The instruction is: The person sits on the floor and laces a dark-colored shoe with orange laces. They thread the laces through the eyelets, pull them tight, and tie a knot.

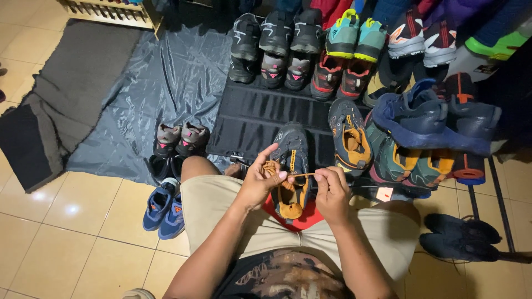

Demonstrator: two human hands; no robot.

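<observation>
A dark shoe (292,166) with an orange-brown lining and a red sole lies on my lap, toe pointing away from me. My left hand (258,180) rests on its left side and pinches an orange-brown lace (302,175). My right hand (332,191) pinches the other end of that lace, which is stretched between both hands above the shoe's opening. The matching shoe (348,135) stands just beyond my right hand.
Several pairs of shoes stand in rows on a black shoe rack (260,113) ahead. A grey and pink pair (180,139) and a blue pair (164,207) sit at my left knee, on a grey sheet (160,83) and tiled floor. Dark shoes (460,237) lie at right.
</observation>
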